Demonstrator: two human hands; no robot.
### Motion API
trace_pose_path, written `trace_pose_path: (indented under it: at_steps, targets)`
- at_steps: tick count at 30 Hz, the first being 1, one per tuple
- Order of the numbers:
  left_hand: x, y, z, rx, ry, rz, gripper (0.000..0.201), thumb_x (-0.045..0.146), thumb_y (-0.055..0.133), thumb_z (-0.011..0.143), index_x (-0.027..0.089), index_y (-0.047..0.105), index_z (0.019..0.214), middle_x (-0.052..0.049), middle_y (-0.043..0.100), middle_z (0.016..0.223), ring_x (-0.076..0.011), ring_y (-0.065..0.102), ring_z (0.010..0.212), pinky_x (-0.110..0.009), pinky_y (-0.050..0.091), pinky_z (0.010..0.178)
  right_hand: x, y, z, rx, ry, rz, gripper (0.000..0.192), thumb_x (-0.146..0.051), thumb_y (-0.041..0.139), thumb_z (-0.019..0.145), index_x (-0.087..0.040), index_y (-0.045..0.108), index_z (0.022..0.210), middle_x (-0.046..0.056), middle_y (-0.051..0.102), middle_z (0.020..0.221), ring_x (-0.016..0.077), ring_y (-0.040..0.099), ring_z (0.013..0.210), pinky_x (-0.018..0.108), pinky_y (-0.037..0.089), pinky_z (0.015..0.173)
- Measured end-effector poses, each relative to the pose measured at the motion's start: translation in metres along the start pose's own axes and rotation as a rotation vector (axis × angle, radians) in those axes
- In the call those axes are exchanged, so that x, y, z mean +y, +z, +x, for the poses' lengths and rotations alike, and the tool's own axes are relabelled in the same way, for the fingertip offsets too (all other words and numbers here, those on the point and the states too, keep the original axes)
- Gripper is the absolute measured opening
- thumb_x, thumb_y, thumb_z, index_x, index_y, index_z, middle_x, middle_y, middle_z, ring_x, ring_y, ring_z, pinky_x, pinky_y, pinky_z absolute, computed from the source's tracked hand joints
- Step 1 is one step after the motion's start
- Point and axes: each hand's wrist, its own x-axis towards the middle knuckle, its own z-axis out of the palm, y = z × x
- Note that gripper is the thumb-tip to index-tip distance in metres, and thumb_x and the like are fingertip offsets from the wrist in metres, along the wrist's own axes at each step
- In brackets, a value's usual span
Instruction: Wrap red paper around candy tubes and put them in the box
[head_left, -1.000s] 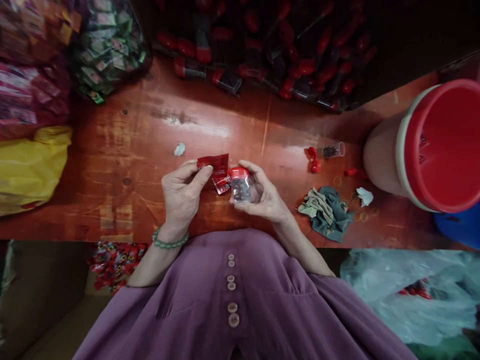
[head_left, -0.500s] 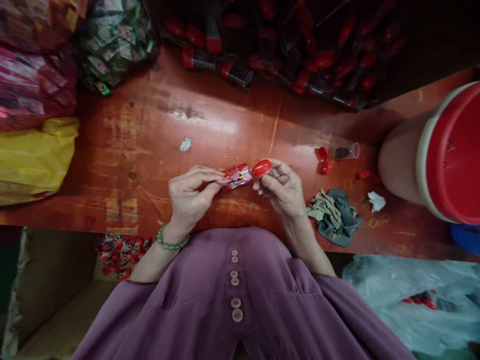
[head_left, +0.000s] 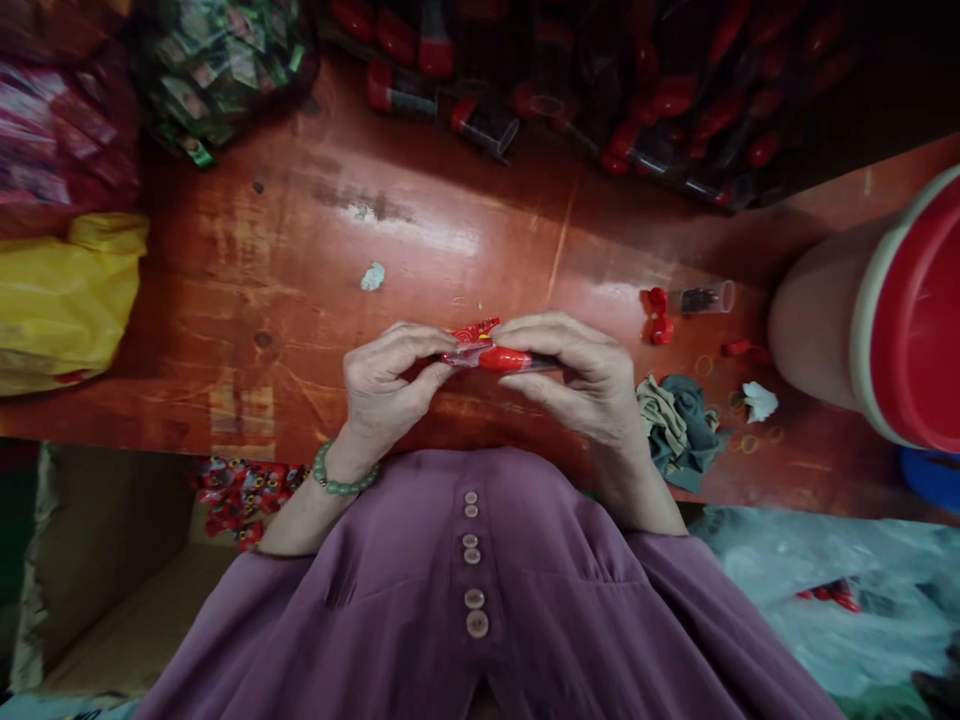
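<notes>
— Red-capped vial (head_left: 504, 358): how is it oriented?
— Long axis lain crosswise above the desk (head_left: 450, 240), clamped by the right hand (head_left: 581, 380); a red sachet (head_left: 471, 333) is pinched at its cap by the left hand (head_left: 386, 385).

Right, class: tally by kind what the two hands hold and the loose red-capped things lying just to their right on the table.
Red-capped clear vial in right hand: 1
Red packet in left hand: 1
Uncapped vial lying on table: 1
Loose red caps: 2
Total: 5
</notes>
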Motion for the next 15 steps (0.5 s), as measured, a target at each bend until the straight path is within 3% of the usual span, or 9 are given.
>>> trace_pose_path:
  at_steps: [5, 15]
  targets:
    - [-0.002, -0.001, -0.002, -0.058, -0.02, -0.023, 0.006, 0.014, 0.077, 0.078, 0.02, 0.077, 0.08, -0.003, 0.078, 0.078, -0.0144, 0.072, 0.072, -0.028, 0.058, 0.072, 0.007, -0.003, 0.001, -0.137, -0.036, -0.142, 0.027, -0.029, 0.063, 0.094, -0.026, 0.07, 0.121, 0.005, 0.073, 0.112, 0.0173, 0.069, 0.105, 0.033, 0.057, 0.093]
    - [-0.01, 0.002, -0.006, -0.156, -0.129, -0.054, 0.003, 0.02, 0.08, 0.076, 0.02, 0.077, 0.078, -0.003, 0.078, 0.08, -0.0147, 0.072, 0.072, -0.027, 0.059, 0.073, 0.009, -0.014, 0.005, -0.469, 0.069, -0.28, 0.035, -0.024, 0.058, 0.096, -0.025, 0.064, 0.131, 0.008, 0.071, 0.119, 0.0204, 0.069, 0.106, 0.034, 0.057, 0.091]
